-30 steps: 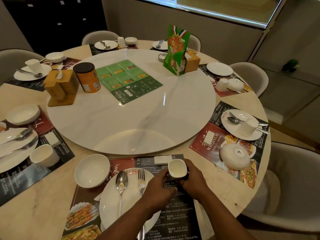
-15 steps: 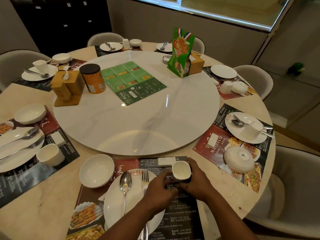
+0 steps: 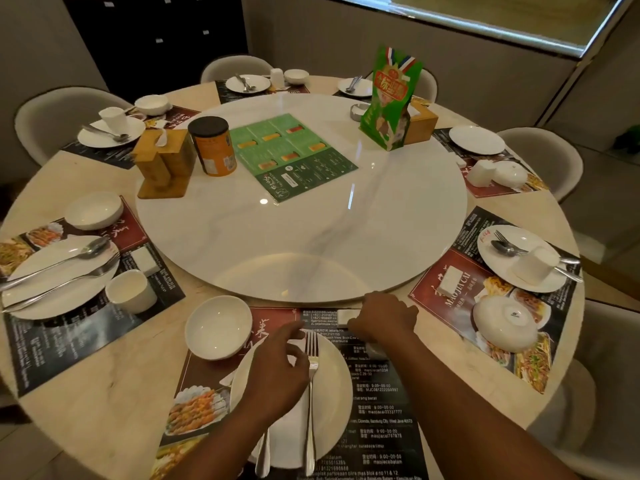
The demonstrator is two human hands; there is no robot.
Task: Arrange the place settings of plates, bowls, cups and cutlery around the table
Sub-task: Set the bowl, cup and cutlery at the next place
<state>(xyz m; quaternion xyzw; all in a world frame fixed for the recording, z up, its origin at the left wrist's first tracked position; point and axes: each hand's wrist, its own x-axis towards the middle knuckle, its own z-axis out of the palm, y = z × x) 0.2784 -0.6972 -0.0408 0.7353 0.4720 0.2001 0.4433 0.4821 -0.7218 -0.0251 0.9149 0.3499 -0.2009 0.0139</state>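
Fork (image 3: 310, 393) lay on the plate (image 3: 332, 382) at the table's near edge; we judged our spread, empty left hand (image 3: 277, 368) should square it, right hand's (image 3: 384, 317) grip unreadable.

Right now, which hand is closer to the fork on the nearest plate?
The left hand. It hovers over the plate, right beside the fork, maybe touching it. The right hand is farther off, beyond the plate's rim toward the turntable.
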